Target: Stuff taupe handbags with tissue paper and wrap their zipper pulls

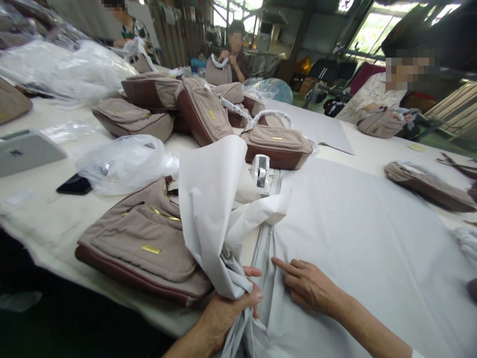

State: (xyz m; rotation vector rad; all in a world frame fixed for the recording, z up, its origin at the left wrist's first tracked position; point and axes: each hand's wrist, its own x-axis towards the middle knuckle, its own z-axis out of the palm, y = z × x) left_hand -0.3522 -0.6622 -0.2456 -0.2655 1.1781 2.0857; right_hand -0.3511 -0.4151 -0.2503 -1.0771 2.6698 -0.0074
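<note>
My left hand (223,313) is closed round a bunched white paper sheet (208,209), whose crumpled upper part stands up above the hand. To its right, my right hand (307,283) rests on a stack of large grey-white sheets (354,238), index finger stretched out at the stack's folded left edge and the other fingers partly bent. Left of the bunched sheet lies a beige corduroy bag (145,243) with a brown base and a gold label; the sheet overlaps its right side. A silver and white tape dispenser (261,174) stands just behind the sheets.
Several beige and brown bags (204,112) are piled at the back. Clear plastic (126,164) partly covers a black phone (74,184); a grey tablet-like case (30,151) is at far left. Another bag (428,184) lies at right. Three people handle things across the table (44,219).
</note>
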